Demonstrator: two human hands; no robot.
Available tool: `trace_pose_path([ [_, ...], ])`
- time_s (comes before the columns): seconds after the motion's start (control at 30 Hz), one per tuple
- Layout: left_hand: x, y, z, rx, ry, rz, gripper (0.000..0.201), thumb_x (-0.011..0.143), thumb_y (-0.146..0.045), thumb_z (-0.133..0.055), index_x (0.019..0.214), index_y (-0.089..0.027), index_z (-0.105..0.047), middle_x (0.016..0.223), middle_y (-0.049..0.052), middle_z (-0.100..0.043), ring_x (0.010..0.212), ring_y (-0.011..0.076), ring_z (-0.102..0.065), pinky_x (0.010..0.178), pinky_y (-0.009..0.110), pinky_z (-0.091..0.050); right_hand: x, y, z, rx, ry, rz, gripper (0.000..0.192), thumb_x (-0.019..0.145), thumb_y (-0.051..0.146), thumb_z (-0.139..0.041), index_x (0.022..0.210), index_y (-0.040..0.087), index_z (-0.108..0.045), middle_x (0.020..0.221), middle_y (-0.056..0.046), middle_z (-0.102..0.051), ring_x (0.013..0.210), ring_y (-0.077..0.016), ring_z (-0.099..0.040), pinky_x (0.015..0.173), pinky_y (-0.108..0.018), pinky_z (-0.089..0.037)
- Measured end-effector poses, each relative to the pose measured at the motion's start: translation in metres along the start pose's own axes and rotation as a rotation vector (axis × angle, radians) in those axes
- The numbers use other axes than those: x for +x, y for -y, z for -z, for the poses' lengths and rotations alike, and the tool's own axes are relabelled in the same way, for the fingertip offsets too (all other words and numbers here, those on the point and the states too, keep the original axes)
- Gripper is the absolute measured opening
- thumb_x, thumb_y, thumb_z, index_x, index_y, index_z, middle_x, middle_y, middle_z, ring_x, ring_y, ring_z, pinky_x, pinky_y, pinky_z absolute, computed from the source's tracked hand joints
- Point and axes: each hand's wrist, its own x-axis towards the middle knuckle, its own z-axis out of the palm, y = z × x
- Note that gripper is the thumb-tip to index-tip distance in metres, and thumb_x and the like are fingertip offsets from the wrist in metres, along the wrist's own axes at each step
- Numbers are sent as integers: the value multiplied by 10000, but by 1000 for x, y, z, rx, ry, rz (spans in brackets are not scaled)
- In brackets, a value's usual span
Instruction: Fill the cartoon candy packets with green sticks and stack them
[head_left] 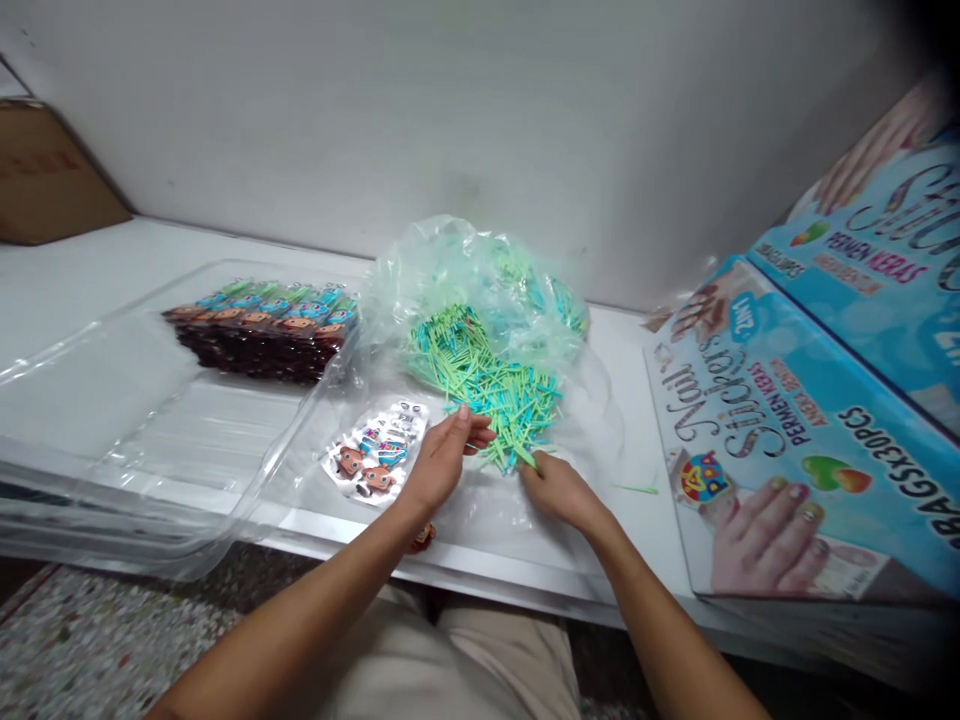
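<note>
A heap of thin green and blue plastic sticks (487,385) spills from the mouth of a clear plastic bag (435,260). At the heap's front left edge is my left hand (442,455), its thumb raised apart from loosely bent fingers, with nothing visible in it. My right hand (559,487) is closed at the front right edge, with a green stick (525,457) at its fingertips. Below and left of the heap lies a pile of shiny printed cartoon-figure stickers or wrappers (379,455). Slight blur hides fine detail at the fingers.
To the left, a clear plastic tray (247,500) holds a row of dark packed pieces with cartoon-figure tops (262,330). Blue printed boxes (810,440) stand at right. One loose green stick (637,489) lies on the white table (630,540). A cardboard box (52,175) sits far left.
</note>
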Motion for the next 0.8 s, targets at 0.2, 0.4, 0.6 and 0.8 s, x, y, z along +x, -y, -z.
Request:
trace_pose_path([
  [0.2, -2, 8, -5, -57, 6, 7, 539, 873, -569, -423, 953, -97, -669, 844, 106, -710, 773, 180, -634, 746, 304, -472, 17, 5, -6, 77, -70, -49, 394, 930, 419, -354, 934, 133, -624, 912, -131, -687, 843, -230, -615, 642, -259, -349],
  [0.4, -3, 4, 5, -64, -26, 12, 518, 821, -588, -503, 921, -109, -673, 808, 98, -708, 743, 184, -641, 729, 308, -475, 8, -10, -3, 145, -28, 11, 234, 878, 333, -466, 821, 158, -611, 805, -83, -672, 759, -207, -587, 627, -252, -341],
  [0.6, -2, 0, 3, -96, -26, 21, 513, 802, -584, -531, 905, -103, -675, 792, 99, -703, 721, 178, -633, 715, 301, -472, -8, -25, 17, 299, -12, 7, 324, 886, 452, -456, 707, 188, -507, 640, -42, -604, 608, -173, -541, 560, -261, -344],
  [0.8, -3, 4, -13, -145, -115, 20, 496, 837, -571, -486, 940, -120, -664, 898, 114, -697, 827, 195, -628, 757, 310, -456, -21, -6, 30, 724, -47, -1, 311, 877, 499, -450, 766, 210, -431, 608, 33, -519, 470, -119, -503, 493, -253, -417],
])
